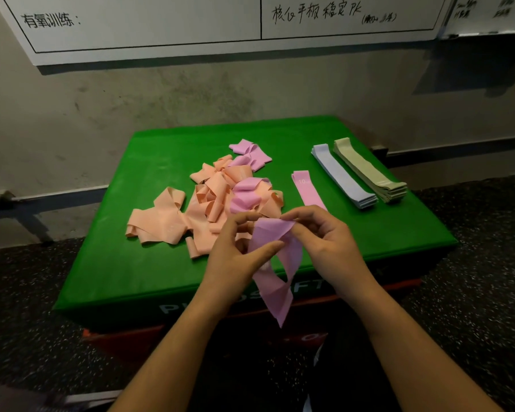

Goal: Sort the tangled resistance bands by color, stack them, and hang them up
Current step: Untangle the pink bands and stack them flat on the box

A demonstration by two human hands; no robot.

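Pink band (275, 275) lengthwise downward

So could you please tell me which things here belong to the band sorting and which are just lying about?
Job: pink band in left hand and right hand; tangled pile; flat pink band; lilac stack; green stack.
Lying about: whiteboard; green mat as worktop.

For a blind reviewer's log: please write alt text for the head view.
Both hands, left and right, pinch a pink band above a green-covered box. Behind lies a peach-and-pink tangle; to the right, a flat pink band, lavender stack, green stack.
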